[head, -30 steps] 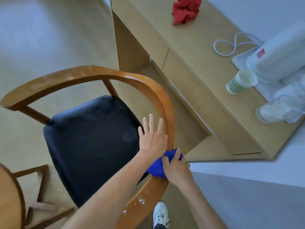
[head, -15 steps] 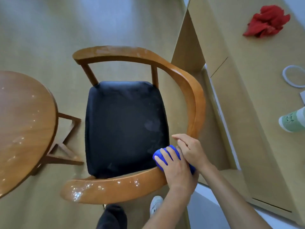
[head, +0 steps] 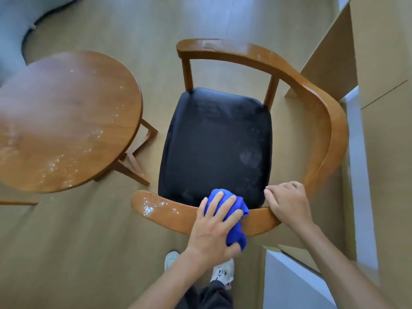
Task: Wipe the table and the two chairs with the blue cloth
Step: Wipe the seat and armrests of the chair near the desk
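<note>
Shifted leftward along the rail since the earlier frame, blue cloth (head: 231, 221), bunched, now lies on the chair (head: 256, 224) backrest under the left hand (head: 214, 228), whose spread fingers press and partly curl round it. Right hand (head: 289, 204) grips the rail just beside. White specks remain on the rail's left end and the round table (head: 66, 121); open floor (head: 89, 241) lies between.

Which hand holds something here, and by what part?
The left hand grips the bunched blue cloth from above, pressing it on the chair's wooden armrest rail. The right hand grips that rail beside it.
</note>
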Available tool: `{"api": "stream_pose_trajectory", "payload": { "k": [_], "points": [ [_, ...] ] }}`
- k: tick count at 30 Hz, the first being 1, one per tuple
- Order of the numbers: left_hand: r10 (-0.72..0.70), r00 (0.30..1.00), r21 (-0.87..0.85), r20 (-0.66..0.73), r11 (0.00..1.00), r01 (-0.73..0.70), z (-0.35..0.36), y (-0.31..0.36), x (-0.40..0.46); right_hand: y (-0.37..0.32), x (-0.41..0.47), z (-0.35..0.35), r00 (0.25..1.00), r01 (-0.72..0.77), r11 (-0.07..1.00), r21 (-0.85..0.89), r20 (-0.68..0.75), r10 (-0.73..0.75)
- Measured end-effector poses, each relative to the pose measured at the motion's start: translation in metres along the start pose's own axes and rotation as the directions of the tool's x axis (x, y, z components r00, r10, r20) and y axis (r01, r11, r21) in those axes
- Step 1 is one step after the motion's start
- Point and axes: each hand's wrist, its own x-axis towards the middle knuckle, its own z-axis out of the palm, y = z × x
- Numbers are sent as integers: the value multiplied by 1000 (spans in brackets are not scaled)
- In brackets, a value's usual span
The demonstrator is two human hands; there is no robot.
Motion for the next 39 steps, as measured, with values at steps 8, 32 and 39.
{"api": "stream_pose_trajectory", "payload": {
  "k": [8, 32, 39],
  "points": [
    [-217, 956, 12, -197, 975, 224, -16, -34, -11, -101, -17, 27, 993, -100, 979, 176, -51, 110],
    [-144, 934, -105, -326, 988, 115, -51, -105, -8, -104, -16, 36, 984, -168, 984, 54, -50, 171],
    [95, 982, -35, -162, 994, -101, -32, -80, -3, -99, -17, 35, 981, -175, 983, 62, -78, 180]
  ]
}}
